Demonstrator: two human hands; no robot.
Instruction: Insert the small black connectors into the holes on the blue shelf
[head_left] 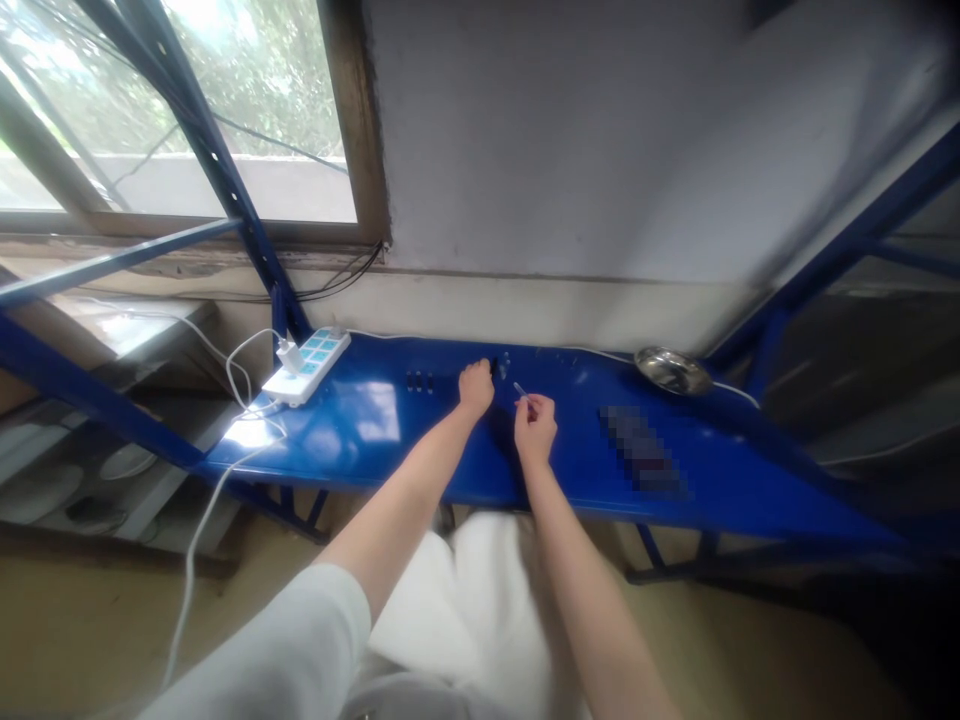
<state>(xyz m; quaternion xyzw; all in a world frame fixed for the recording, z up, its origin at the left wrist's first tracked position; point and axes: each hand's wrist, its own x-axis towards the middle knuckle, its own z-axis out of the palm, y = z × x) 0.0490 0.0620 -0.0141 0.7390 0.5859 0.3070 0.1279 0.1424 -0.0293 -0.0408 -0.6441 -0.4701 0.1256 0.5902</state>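
Note:
My left hand [476, 387] is closed at the middle of the blue table, its fingertips pinched on a small black piece [493, 367]. Just beyond the fingers lie a few small clear pieces [505, 362], too tiny to name. To the right and a little nearer, my right hand [535, 428] is closed around a thin, clear, tube-like piece [519, 389] that points up and left, off the table. Left of my left hand, three small dark pieces with clear ends [418, 382] stand in a short row.
A white power strip [311, 368] with a plug and cable occupies the table's left end. A shiny metal dish [673, 370] sits at the back right. A pixelated dark object [641, 450] lies right of my hands. Blue frame posts [217, 160] rise at both sides.

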